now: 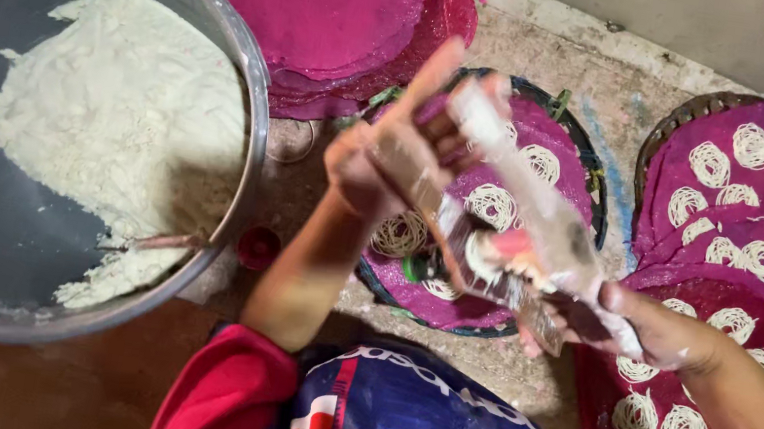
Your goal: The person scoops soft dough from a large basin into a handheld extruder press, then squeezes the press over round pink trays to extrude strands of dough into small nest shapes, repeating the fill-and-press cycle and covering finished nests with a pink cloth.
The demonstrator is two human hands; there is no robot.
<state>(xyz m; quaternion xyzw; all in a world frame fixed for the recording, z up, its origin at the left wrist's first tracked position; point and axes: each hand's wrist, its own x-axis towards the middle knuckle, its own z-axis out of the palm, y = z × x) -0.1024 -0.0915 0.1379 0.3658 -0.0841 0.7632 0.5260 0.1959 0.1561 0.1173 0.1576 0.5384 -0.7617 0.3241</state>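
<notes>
On a worn, flour-dusted floor, a big metal basin point(251, 117) of pale dough sits at left, then the left hand point(389, 161) and right hand point(654, 332) both close their fingers around a dough-smeared press point(521, 214) held above a round tray point(588, 164) of noodle coils.

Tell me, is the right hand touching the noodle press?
Touching. The head view shows the right hand gripping the lower end of the noodle press; the left hand holds it too.
</notes>
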